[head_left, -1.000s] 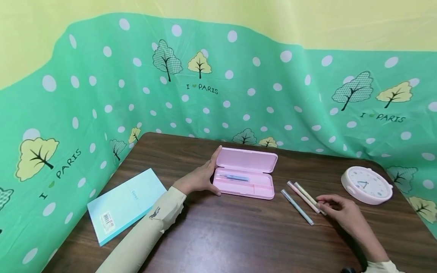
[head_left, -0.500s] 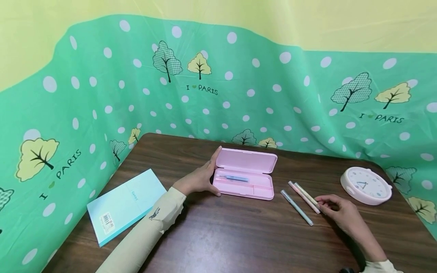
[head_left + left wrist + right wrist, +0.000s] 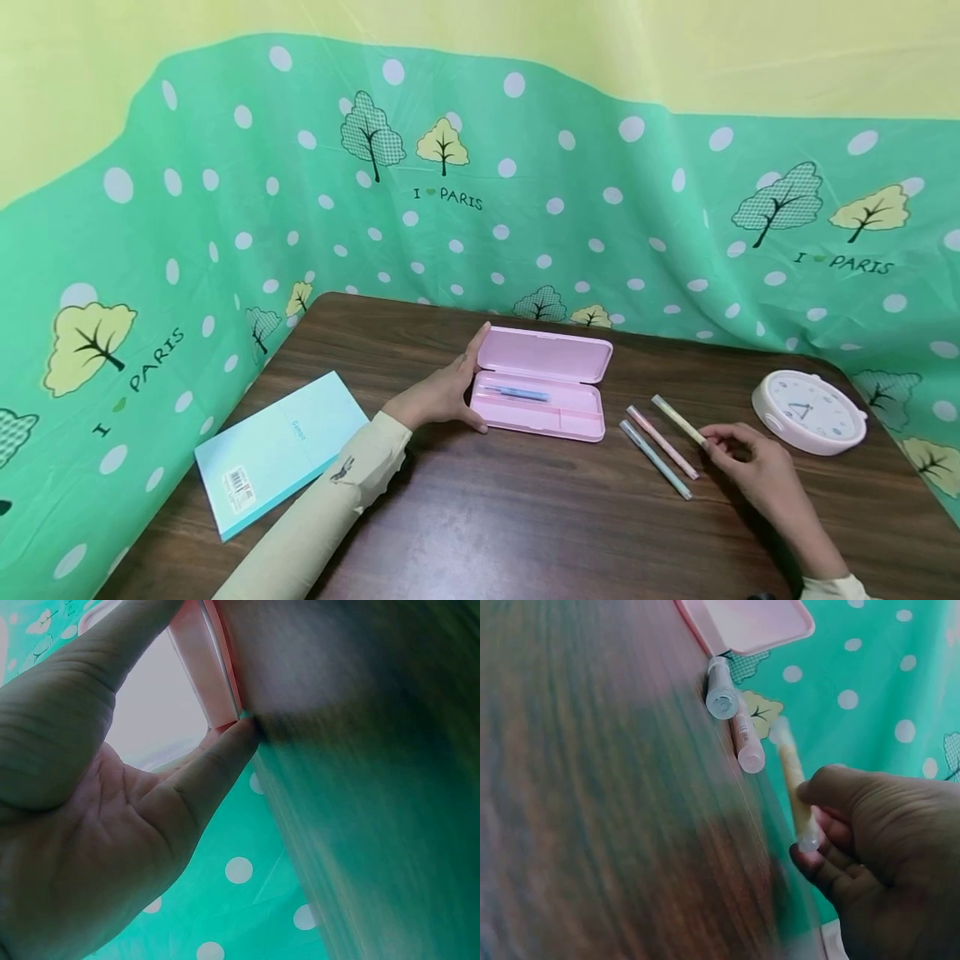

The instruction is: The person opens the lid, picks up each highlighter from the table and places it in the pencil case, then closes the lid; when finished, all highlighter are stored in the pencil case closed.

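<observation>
A pink pencil case [image 3: 517, 421] stands with its lid raised, and blue-bodied pens [image 3: 517, 393] lie in its back compartment. My left hand [image 3: 442, 392] holds the case at its left end, thumb at the front corner and fingers reaching back to the lid. In the left wrist view the left hand [image 3: 142, 802] spans the case's edge [image 3: 206, 667]. My right hand [image 3: 753, 467] pinches the near end of a yellow pen [image 3: 678, 419], tilted up in the right wrist view. Just left of it lie a pink pen [image 3: 663, 442] and a blue-grey pen [image 3: 656, 460].
A light-blue boxed book or notebook [image 3: 281, 450] with a barcode label lies at the left of the dark wooden table [image 3: 480, 517]. A white round clock [image 3: 810, 412] sits at the right. A green patterned cloth [image 3: 525, 250] hangs behind the table.
The yellow pen has come away from the pink pen, moving slightly right in my right hand's pinch. The pink pen now lies apart, nearer the blue-grey one. My left hand stays on the case.
</observation>
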{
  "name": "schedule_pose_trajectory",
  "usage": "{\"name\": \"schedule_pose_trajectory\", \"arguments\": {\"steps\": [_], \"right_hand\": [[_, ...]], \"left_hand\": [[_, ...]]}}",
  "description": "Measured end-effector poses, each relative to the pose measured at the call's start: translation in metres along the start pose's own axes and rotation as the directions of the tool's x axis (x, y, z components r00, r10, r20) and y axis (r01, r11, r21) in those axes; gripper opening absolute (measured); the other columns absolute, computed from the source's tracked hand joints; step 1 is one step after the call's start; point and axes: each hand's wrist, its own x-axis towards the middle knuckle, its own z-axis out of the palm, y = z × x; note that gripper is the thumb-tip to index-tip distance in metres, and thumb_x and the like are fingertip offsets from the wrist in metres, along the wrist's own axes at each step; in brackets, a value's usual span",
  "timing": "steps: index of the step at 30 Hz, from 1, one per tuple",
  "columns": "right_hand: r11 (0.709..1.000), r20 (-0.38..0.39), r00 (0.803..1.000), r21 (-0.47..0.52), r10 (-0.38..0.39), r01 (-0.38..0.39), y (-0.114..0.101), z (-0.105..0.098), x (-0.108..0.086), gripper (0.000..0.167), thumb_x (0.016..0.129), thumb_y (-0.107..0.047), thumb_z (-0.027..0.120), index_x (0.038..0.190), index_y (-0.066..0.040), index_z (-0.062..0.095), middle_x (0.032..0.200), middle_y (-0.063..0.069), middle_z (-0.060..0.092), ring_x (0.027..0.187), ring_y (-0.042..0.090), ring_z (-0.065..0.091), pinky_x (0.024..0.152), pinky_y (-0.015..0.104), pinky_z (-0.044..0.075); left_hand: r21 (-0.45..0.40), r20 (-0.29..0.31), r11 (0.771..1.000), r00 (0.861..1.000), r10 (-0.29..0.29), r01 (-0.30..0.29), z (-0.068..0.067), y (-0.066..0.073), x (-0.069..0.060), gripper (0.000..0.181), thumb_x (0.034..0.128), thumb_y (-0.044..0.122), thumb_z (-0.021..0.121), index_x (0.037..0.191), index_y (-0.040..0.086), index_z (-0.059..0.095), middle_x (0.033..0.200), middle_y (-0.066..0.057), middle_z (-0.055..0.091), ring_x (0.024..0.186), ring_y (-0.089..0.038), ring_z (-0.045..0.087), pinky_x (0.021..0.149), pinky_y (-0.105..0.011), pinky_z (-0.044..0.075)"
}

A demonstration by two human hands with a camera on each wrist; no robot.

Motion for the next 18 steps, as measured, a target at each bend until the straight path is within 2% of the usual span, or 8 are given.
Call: {"name": "schedule_pose_trajectory", "arguments": {"steps": [2,5,7,9,11,15,16,18], "right_hand": [[1.0,0.004,1.0,0.019,-0.004,0.004,-0.004,0.0,0.003,0.019,0.088,0.012,0.08,0.102,0.001,0.079,0.082,-0.009,0.063,0.076,-0.005,0.052,0.065,0.012,0.041],[0.998,0.026,1.0,0.063,-0.006,0.005,-0.01,0.002,0.009,0.018,0.089,0.012,0.08,0.104,0.001,0.079,0.083,-0.009,0.064,0.076,-0.004,0.053,0.065,0.012,0.042],[0.996,0.053,0.999,0.085,-0.01,0.006,-0.013,0.005,0.015,0.017,0.09,0.011,0.08,0.104,0.0,0.079,0.083,-0.01,0.064,0.076,-0.003,0.054,0.064,0.013,0.044],[0.995,0.087,0.996,0.101,-0.011,0.002,-0.018,0.009,0.02,0.016,0.092,0.01,0.08,0.105,0.0,0.079,0.085,-0.008,0.066,0.076,-0.002,0.055,0.064,0.014,0.045],[0.994,0.121,0.993,0.108,-0.012,-0.002,-0.025,0.012,0.027,0.014,0.094,0.007,0.079,0.105,-0.002,0.079,0.088,-0.005,0.069,0.076,-0.001,0.057,0.065,0.016,0.046],[0.992,0.158,0.987,0.126,-0.032,0.012,-0.042,0.019,0.042,0.013,0.096,0.004,0.078,0.106,-0.005,0.08,0.093,0.001,0.073,0.079,0.002,0.057,0.066,0.018,0.046],[0.991,0.164,0.985,0.133,-0.044,0.022,-0.046,0.022,0.045,0.013,0.097,0.003,0.078,0.106,-0.006,0.08,0.093,0.001,0.072,0.079,0.002,0.058,0.067,0.019,0.047],[0.986,0.177,0.981,0.159,-0.073,0.045,-0.055,0.028,0.051,0.014,0.097,0.004,0.078,0.106,-0.006,0.08,0.093,0.001,0.071,0.08,0.003,0.059,0.068,0.019,0.048]], "left_hand": [[0.011,0.002,1.0,1.0,0.009,-0.009,0.002,-0.008,0.003,0.163,0.0727,0.033,0.105,0.169,0.031,-0.026,0.177,-0.023,0.018,0.15,-0.038,0.047,0.12,-0.048,0.041],[0.012,-0.002,1.0,1.0,-0.001,0.001,0.001,-0.007,0.004,0.164,0.0718,0.033,0.106,0.169,0.031,-0.026,0.177,-0.024,0.018,0.15,-0.039,0.046,0.12,-0.05,0.041],[0.031,-0.027,0.999,0.999,0.038,-0.038,0.008,-0.025,0.009,0.164,0.0704,0.042,0.105,0.169,0.035,-0.026,0.178,-0.021,0.018,0.149,-0.039,0.047,0.119,-0.049,0.042],[0.048,-0.026,0.998,0.999,0.03,-0.029,0.003,-0.012,0.003,0.162,0.0717,0.041,0.105,0.17,0.033,-0.024,0.177,-0.022,0.017,0.15,-0.041,0.045,0.119,-0.049,0.042],[0.068,-0.035,0.997,0.998,0.049,-0.047,0.008,-0.025,0.006,0.162,0.0717,0.046,0.103,0.169,0.035,-0.025,0.178,-0.02,0.016,0.15,-0.04,0.045,0.118,-0.046,0.043],[0.02,-0.005,1.0,1.0,0.017,-0.017,-0.002,0.005,-0.003,0.16,0.0733,0.031,0.105,0.171,0.024,-0.023,0.174,-0.028,0.02,0.149,-0.044,0.045,0.119,-0.053,0.041],[-0.004,0.002,1.0,1.0,0.006,-0.006,-0.002,0.004,-0.002,0.16,0.0736,0.03,0.105,0.17,0.024,-0.023,0.174,-0.028,0.021,0.148,-0.044,0.046,0.118,-0.054,0.042],[-0.017,0.014,1.0,1.0,-0.024,0.025,-0.006,0.018,-0.005,0.159,0.0741,0.023,0.104,0.171,0.022,-0.022,0.174,-0.029,0.02,0.15,-0.044,0.045,0.12,-0.055,0.04]]}}
